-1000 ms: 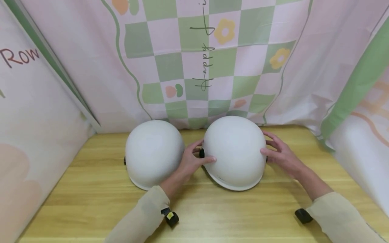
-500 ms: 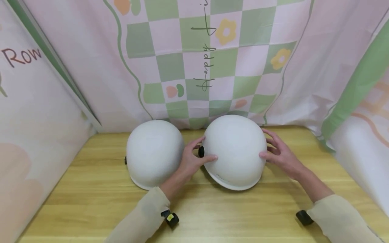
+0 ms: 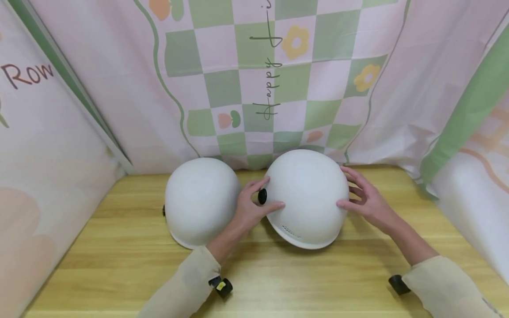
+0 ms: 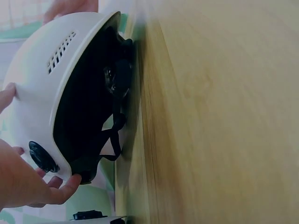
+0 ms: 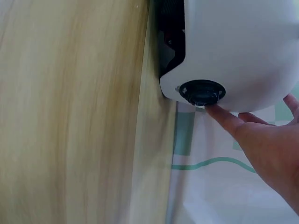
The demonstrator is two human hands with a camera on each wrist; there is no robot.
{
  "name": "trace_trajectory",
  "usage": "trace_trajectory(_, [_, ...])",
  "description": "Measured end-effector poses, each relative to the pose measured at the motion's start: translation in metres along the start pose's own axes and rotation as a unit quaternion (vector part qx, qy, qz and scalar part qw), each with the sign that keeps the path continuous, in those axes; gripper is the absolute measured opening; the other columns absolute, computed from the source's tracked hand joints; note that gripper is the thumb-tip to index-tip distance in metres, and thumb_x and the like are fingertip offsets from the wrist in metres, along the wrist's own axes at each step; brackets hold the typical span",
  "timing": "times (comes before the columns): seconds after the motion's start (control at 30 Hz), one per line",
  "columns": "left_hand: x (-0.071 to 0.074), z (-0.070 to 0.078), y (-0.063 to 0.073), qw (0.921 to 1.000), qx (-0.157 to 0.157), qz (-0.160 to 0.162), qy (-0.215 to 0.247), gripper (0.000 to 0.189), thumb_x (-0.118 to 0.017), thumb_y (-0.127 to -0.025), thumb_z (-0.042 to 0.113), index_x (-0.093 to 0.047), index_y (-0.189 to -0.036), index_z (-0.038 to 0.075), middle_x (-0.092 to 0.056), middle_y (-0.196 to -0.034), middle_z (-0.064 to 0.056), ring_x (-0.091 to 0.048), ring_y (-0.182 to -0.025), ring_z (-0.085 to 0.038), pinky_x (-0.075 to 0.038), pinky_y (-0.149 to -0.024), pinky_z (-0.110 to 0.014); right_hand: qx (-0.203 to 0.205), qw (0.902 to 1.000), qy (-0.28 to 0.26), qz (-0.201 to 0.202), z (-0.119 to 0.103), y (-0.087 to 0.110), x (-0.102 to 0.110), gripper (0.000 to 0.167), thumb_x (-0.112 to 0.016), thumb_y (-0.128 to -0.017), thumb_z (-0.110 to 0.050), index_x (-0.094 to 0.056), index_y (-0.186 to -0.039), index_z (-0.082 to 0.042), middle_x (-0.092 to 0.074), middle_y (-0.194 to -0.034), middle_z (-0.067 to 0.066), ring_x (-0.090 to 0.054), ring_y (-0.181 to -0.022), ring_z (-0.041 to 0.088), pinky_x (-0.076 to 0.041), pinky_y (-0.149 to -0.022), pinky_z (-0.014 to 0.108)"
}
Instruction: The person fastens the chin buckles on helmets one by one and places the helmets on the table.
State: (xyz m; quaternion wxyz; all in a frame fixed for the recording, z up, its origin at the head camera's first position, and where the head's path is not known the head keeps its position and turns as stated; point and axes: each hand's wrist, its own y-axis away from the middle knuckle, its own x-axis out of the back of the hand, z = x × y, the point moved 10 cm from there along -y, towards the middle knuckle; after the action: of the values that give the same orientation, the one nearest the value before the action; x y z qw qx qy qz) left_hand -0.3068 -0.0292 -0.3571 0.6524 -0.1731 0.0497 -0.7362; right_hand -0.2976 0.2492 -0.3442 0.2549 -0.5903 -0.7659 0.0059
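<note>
Two smooth white helmets sit side by side, domes up. My left hand [image 3: 249, 207] and right hand [image 3: 370, 203] grip the right helmet [image 3: 306, 194] from its two sides. The left thumb lies on the shell, with fingers around a round black side disc [image 4: 43, 156] and at the rim. My right fingers curve along the other side, one fingertip at the matching black disc [image 5: 202, 92]. A row of vent slots [image 4: 60, 52] shows near the front edge. In the left wrist view, the dark interior and a black chin strap [image 4: 114, 140] hang toward the table.
The left helmet [image 3: 200, 198] stands close beside my left hand and forearm. Both helmets rest near the back of the wooden table [image 3: 286, 282], before a checked pink-and-green curtain [image 3: 254, 88]. Curtains also hang at both sides.
The right helmet has tilted and turned slightly in my hands. Its vent slots show more clearly, and its black disc has shifted up and left. The left helmet stays in place.
</note>
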Motion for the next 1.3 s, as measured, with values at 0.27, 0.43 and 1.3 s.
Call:
trace_trajectory(0.27, [0.000,-0.001,0.001,0.9996,0.012,-0.012,-0.021,0.074,-0.088,-0.078,0.020,-0.056,-0.144,0.011,-0.050,-0.140,-0.008,-0.048,-0.126,-0.021,-0.055,-0.084,-0.033,-0.003,1.0000,0.003,0.004,0.001,0.000,0.000,0.082,-0.070,-0.089,0.006,-0.031,-0.157,-0.018,-0.033,-0.149,0.016,-0.047,-0.120,0.012,-0.053,-0.082,0.023])
trace_trajectory(0.43, [0.000,0.003,0.001,0.9993,0.002,-0.016,-0.033,0.073,-0.087,-0.079,0.021,-0.055,-0.144,0.010,-0.050,-0.140,-0.011,-0.048,-0.126,-0.024,-0.056,-0.081,-0.031,-0.001,1.0000,-0.003,0.003,0.000,0.001,-0.001,0.081,-0.068,-0.090,0.006,-0.030,-0.158,-0.018,-0.033,-0.149,0.016,-0.047,-0.119,0.012,-0.053,-0.082,0.024])
trace_trajectory(1.3, [0.004,0.037,-0.002,0.9936,-0.092,-0.032,-0.057,0.051,-0.087,-0.078,0.012,-0.070,-0.126,0.005,-0.055,-0.144,-0.010,-0.051,-0.131,-0.024,-0.051,-0.084,-0.041,0.037,0.9914,-0.125,-0.007,0.007,0.008,0.005,0.069,-0.048,-0.099,0.006,-0.024,-0.159,-0.016,-0.037,-0.145,0.004,-0.054,-0.119,0.010,-0.053,-0.086,0.025])
